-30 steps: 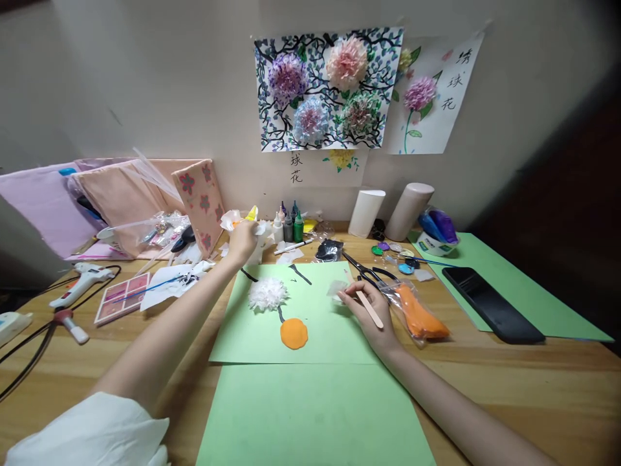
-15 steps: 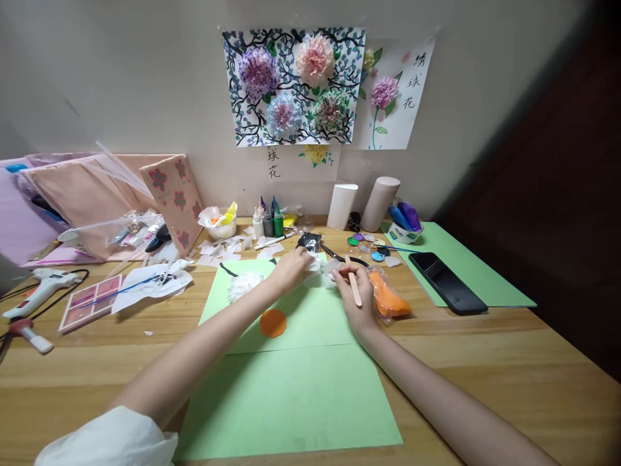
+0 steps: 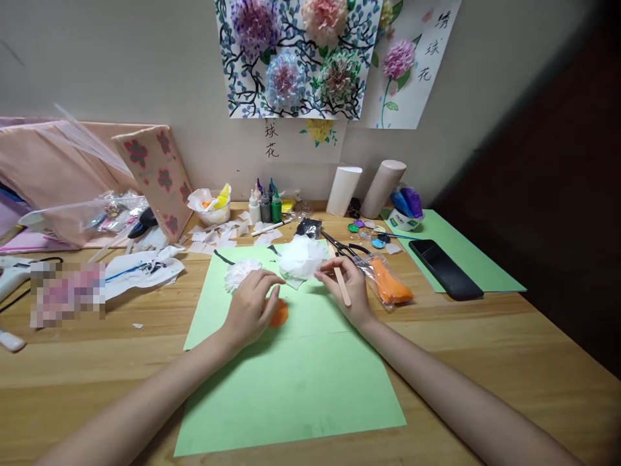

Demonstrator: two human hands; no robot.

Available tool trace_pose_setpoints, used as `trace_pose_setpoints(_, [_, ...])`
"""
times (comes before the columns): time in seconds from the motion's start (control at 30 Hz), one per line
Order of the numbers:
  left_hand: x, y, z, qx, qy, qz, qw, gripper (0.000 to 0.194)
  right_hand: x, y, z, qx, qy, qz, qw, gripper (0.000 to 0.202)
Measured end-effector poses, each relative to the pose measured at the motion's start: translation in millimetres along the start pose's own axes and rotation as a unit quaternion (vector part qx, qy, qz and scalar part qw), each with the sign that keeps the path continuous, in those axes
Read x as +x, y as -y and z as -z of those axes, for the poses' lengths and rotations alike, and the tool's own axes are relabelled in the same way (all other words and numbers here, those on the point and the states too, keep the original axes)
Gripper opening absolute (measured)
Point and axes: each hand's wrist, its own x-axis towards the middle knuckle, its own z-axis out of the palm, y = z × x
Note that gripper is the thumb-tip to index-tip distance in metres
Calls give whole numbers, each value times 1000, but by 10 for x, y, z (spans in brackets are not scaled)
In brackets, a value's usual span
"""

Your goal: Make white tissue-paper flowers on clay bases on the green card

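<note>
My right hand [image 3: 353, 294] is closed around a flat wooden craft stick [image 3: 342, 287]. Its thumb and fingertips reach the edge of a gathered piece of white tissue paper [image 3: 301, 257]; whether they pinch it I cannot tell. My left hand [image 3: 252, 305] hovers with fingers bent and apart, nothing between them. Under its fingertips lies an orange disc [image 3: 279, 314], partly hidden. A fluffy white paper flower [image 3: 242, 274] sits just behind that hand, beside a black stroke. All of these are over a light green sheet [image 3: 291, 388].
Behind the sheet are paper scraps [image 3: 211, 243], paint bottles [image 3: 276, 207] and scissors [image 3: 342, 246]. An orange clay bag [image 3: 391, 285] and a black phone [image 3: 446, 270] lie to the right. A pink board [image 3: 158, 178] stands at the left.
My left hand has drawn back toward me and left, off the tissue paper. The white tissue now shows fully beside my right hand, which stays near it with the stick. The view has tilted down.
</note>
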Motion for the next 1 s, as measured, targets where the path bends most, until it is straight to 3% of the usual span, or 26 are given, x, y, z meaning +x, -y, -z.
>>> trace_pose_setpoints(0.2, [82,92,-60,-63,-4,87,994,15,-39,61,-221,-4,74,-28,997,29])
trace_pose_setpoints(0.4, [56,119,-48,-118,-43,112,986,12,-40,60,-280,-27,117,-34,992,27])
trace_pose_setpoints(0.5, [56,113,-43,-133,-65,143,979,12,-32,32,-228,-45,91,-20,995,22])
trace_pose_setpoints(0.67, [64,93,47,-159,-112,176,965,13,55,-32,-103,-131,-40,41,990,22])
trace_pose_setpoints(0.73, [65,91,144,-184,-72,162,967,14,69,-17,-83,-150,-83,76,982,23])
trace_pose_setpoints(0.83, [34,97,305,-221,36,116,968,14,6,59,-114,-128,-121,125,976,13])
trace_pose_setpoints(0.9, [-20,104,368,-222,66,97,968,14,-87,113,-159,-104,-103,152,977,16])
trace_pose_setpoints(1.0, [-128,117,352,-189,68,100,975,12,-243,154,-217,-80,-13,160,984,21])
